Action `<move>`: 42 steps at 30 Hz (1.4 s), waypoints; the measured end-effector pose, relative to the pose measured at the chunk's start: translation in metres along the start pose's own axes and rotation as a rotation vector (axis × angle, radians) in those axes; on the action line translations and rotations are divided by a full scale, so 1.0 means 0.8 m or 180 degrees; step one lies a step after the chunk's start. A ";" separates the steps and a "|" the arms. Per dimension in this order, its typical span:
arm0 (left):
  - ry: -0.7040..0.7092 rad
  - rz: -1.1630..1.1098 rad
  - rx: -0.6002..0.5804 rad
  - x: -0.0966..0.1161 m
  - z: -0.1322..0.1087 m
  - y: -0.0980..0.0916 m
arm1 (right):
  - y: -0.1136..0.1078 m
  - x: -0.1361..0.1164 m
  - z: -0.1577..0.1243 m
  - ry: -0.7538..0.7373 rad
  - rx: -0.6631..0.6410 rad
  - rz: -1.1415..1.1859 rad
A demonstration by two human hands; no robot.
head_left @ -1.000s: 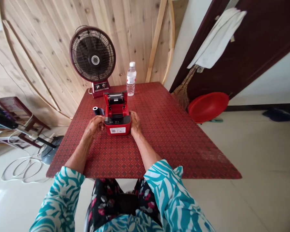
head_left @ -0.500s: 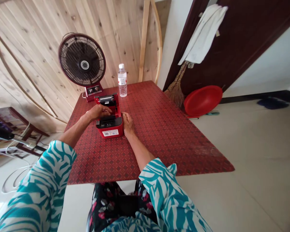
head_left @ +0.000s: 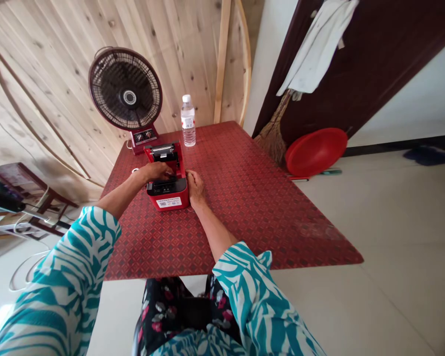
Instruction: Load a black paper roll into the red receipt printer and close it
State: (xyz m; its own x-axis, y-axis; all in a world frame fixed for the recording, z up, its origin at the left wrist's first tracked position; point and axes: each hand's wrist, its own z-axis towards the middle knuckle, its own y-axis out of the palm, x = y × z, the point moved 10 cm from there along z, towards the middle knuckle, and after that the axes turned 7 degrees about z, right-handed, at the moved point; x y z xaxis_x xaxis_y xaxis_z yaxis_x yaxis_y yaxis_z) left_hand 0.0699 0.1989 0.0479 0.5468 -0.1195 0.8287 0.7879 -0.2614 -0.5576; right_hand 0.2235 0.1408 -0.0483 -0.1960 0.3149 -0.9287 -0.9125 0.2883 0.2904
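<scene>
A small red and black label printer (head_left: 170,203) stands on the table with its lid (head_left: 163,150) raised at the back. White labels with print and square codes are stuck on its front. My left hand (head_left: 156,171) reaches over its left side into the opened compartment, fingers bent and closed together. Whatever is between those fingertips is hidden. My right hand (head_left: 196,188) grips the printer's right side, its thumb near the upper edge. Just beyond my left wrist a small white ring-like thing (head_left: 135,170) shows, partly covered.
A dark red fan (head_left: 126,89) and a clear water bottle (head_left: 188,123) stand at the back of the red patterned table (head_left: 237,207). Right of the table are a straw broom (head_left: 276,133) and a red basin (head_left: 315,151). A wooden chair (head_left: 48,198) with cables stands left.
My left hand has shifted slightly within the printer's compartment. My right hand keeps its hold on the side. The view has tilted a little.
</scene>
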 end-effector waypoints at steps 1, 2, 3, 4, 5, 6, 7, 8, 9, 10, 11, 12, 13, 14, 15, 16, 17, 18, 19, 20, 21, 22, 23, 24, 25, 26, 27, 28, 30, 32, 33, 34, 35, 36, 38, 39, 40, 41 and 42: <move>-0.0033 0.0283 -0.0272 -0.001 -0.003 0.011 | 0.000 0.000 0.000 0.0005 0.0004 0.0008; -0.0018 0.0520 -0.0470 0.001 -0.007 0.018 | -0.001 0.001 0.001 0.0012 0.0007 0.0025; 0.0047 0.0696 -0.0578 0.005 -0.010 0.023 | -0.001 0.001 0.001 0.0017 0.0004 0.0048; 0.0157 0.0771 -0.0561 0.011 -0.013 0.022 | 0.000 0.002 0.001 0.0020 -0.0002 0.0070; 0.0264 0.0853 -0.0545 0.017 -0.015 0.021 | 0.000 0.002 0.001 0.0017 -0.0006 0.0085; 0.0365 0.0908 -0.0515 0.023 -0.018 0.020 | 0.000 0.002 0.001 0.0011 -0.0011 0.0090; 0.0437 0.0936 -0.0476 0.027 -0.021 0.019 | 0.000 0.003 0.001 0.0001 -0.0016 0.0087; 0.0476 0.0975 -0.0447 0.030 -0.023 0.018 | 0.000 0.003 0.001 -0.0009 -0.0014 0.0081; 0.0511 0.1013 -0.0409 0.031 -0.025 0.016 | 0.000 0.003 0.001 -0.0018 -0.0005 0.0076; 0.0543 0.1032 -0.0365 0.033 -0.027 0.015 | 0.000 0.003 0.001 -0.0022 0.0007 0.0076; 0.0576 0.1019 -0.0313 0.035 -0.029 0.013 | -0.001 0.004 0.001 -0.0024 0.0018 0.0079; 0.0609 0.0968 -0.0247 0.037 -0.031 0.010 | -0.001 0.004 0.001 -0.0024 0.0020 0.0083; 0.0621 0.0889 -0.0176 0.039 -0.033 0.007 | 0.000 0.005 0.002 -0.0026 0.0018 0.0085; 0.0605 0.0801 -0.0104 0.039 -0.034 0.003 | 0.000 0.005 0.002 -0.0030 0.0012 0.0086; 0.0564 0.0726 -0.0028 0.040 -0.036 0.000 | 0.000 0.005 0.003 -0.0035 0.0004 0.0084; 0.0501 0.0683 0.0034 0.039 -0.037 -0.003 | 0.000 0.005 0.003 -0.0037 -0.0002 0.0080; 0.0453 0.0659 0.0080 0.039 -0.040 -0.005 | 0.000 0.004 0.003 -0.0040 -0.0001 0.0073; 0.0436 0.0647 0.0101 0.040 -0.043 -0.006 | 0.000 0.004 0.003 -0.0038 0.0007 0.0061; 0.0465 0.0636 0.0095 0.042 -0.048 -0.007 | -0.001 0.004 0.002 -0.0035 0.0017 0.0047; 0.0538 0.0597 0.0088 0.045 -0.054 -0.008 | -0.001 0.004 0.002 -0.0030 0.0025 0.0036; 0.0635 0.0502 0.0109 0.047 -0.062 -0.012 | -0.001 0.003 0.001 -0.0025 0.0019 0.0034; 0.0733 0.0342 0.0181 0.048 -0.070 -0.020 | -0.001 0.003 0.000 -0.0020 0.0011 0.0040; 0.0827 0.0116 0.0346 0.046 -0.080 -0.033 | 0.000 0.003 0.000 -0.0008 -0.0003 0.0050; 0.0899 -0.0163 0.0592 0.040 -0.090 -0.051 | 0.000 0.003 -0.001 0.0006 -0.0019 0.0061; 0.0928 -0.0450 0.0891 0.028 -0.101 -0.072 | 0.000 0.003 -0.001 0.0015 -0.0023 0.0071; 0.0943 -0.0715 0.1272 0.012 -0.113 -0.096 | 0.000 0.003 -0.002 0.0020 -0.0025 0.0078; 0.0905 -0.0911 0.1593 -0.009 -0.125 -0.116 | -0.001 0.004 -0.002 0.0022 -0.0025 0.0085; 0.0789 -0.1062 0.1727 -0.033 -0.132 -0.129 | -0.001 0.004 -0.001 0.0025 -0.0017 0.0096; 0.0499 -0.1277 0.1749 -0.083 -0.137 -0.139 | -0.003 0.006 -0.001 0.0031 0.0009 0.0125; 0.0266 -0.1260 0.1759 -0.125 -0.140 -0.140 | -0.005 0.007 0.000 0.0035 0.0040 0.0155; 0.0150 -0.1152 0.1784 -0.142 -0.141 -0.138 | -0.005 0.008 0.000 0.0038 0.0051 0.0169; 0.0037 -0.1003 0.1771 -0.156 -0.141 -0.133 | -0.005 0.008 0.000 0.0047 0.0050 0.0184; -0.0063 -0.0852 0.1731 -0.167 -0.140 -0.128 | -0.005 0.009 0.000 0.0063 0.0048 0.0198; -0.0151 -0.0723 0.1673 -0.175 -0.140 -0.122 | -0.005 0.009 -0.001 0.0085 0.0044 0.0203; -0.0263 -0.0592 0.1554 -0.184 -0.139 -0.113 | -0.005 0.009 -0.001 0.0117 0.0043 0.0184; -0.0280 -0.0582 0.1493 -0.186 -0.138 -0.110 | -0.006 0.008 -0.002 0.0122 0.0046 0.0164; -0.0268 -0.0587 0.1460 -0.185 -0.139 -0.111 | -0.006 0.008 -0.002 0.0123 0.0046 0.0142; -0.0238 -0.0595 0.1445 -0.183 -0.139 -0.113 | -0.006 0.007 -0.003 0.0123 0.0047 0.0124; -0.0195 -0.0600 0.1464 -0.179 -0.139 -0.117 | -0.006 0.006 -0.003 0.0124 0.0043 0.0113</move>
State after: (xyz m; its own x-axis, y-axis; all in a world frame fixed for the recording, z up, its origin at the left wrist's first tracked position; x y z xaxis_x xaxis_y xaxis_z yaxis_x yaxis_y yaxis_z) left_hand -0.1138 0.1338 -0.0127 0.3878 -0.0507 0.9204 0.9103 0.1782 -0.3737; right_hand 0.2261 0.1387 -0.0552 -0.2421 0.2898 -0.9259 -0.8999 0.2898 0.3260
